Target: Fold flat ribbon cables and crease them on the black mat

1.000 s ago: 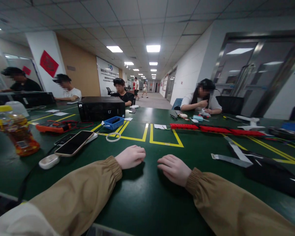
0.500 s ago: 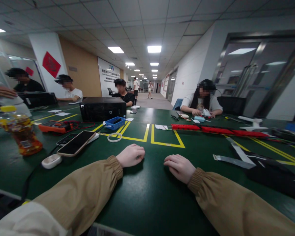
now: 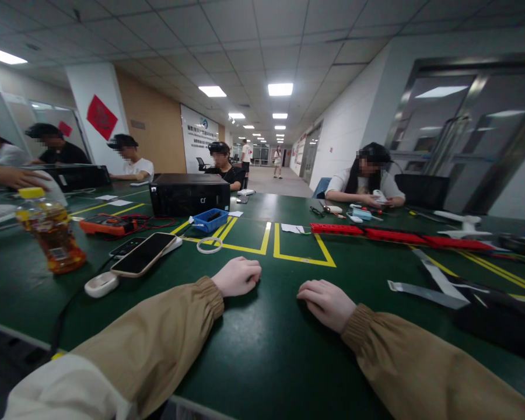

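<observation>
My left hand rests on the dark green table, its fingers curled into a loose fist; nothing shows in it. A white ring-shaped roll lies just beyond it, and a smartphone is farther left, propped at a slant. To the right my right hand lies palm down, fingers loosely bent and resting on the tabletop, holding nothing that I can see. The two hands are apart. Beyond them yellow tape outlines mark the table.
Left stand a drink bottle, a white case and an orange multimeter. A blue tray sits before a black computer case. Red strips and a black item with grey straps lie right. Several people sit around.
The view has turned slightly left, so everything sits a little farther right. My hands keep their pose on the table. The person across at right has lifted a white object a little.
</observation>
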Available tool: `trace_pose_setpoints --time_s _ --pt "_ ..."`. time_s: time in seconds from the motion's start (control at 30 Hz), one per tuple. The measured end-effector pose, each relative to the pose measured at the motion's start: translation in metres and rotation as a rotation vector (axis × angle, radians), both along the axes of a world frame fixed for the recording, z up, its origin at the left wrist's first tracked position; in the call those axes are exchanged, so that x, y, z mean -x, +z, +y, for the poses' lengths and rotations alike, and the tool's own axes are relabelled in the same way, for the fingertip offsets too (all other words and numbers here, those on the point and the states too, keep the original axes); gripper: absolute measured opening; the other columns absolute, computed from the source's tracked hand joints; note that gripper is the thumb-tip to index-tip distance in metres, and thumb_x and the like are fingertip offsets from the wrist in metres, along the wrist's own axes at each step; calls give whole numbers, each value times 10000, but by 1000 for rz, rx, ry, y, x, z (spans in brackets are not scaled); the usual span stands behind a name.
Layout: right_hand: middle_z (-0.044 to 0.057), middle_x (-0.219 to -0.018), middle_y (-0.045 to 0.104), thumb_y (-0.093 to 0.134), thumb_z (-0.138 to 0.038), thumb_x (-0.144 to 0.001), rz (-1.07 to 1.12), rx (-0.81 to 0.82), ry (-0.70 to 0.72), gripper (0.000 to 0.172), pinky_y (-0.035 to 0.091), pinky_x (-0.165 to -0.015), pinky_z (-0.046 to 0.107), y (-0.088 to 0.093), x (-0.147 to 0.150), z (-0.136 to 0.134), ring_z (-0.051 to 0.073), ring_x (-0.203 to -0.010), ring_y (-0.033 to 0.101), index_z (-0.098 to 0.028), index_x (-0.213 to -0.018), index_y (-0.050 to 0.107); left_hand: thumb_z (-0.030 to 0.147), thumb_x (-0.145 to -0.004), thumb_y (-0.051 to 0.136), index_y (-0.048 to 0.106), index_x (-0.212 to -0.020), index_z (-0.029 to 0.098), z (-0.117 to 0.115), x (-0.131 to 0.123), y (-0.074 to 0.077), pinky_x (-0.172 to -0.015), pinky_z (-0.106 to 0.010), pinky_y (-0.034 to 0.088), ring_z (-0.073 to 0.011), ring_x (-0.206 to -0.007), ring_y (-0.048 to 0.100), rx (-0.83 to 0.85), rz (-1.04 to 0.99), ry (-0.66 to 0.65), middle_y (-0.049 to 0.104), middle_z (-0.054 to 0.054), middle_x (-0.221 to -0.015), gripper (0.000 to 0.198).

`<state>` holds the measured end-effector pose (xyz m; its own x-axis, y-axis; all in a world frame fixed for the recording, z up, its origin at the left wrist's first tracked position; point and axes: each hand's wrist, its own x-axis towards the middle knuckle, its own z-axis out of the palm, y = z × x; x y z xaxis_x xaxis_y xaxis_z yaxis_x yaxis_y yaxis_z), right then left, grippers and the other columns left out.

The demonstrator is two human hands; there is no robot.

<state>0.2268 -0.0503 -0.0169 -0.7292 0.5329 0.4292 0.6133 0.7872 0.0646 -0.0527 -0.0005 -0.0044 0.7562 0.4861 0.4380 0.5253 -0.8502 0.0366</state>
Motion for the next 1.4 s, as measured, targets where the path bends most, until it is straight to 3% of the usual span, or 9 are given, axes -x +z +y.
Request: trace_pose_setpoints --time_s 0.27,1.4 --pt "53 -935 577 362 -113 -821 0 22 7 259 388 -697 290 -1 0 1 145 -800 509 -175 -913 595 65 -772 418 514 -908 195 1 0 3 -733 -229 369 -129 -817 514 -59 -53 72 546 -5 -931 211" --pt "71 -931 582 327 -159 -853 -34 44 -44 291 436 -704 300 4 3 -2 155 -811 521 -179 -917 610 10 -760 394 565 -832 201 1 0 2 -733 -213 374 -127 -845 487 -23 44 18 528 -1 -900 266"
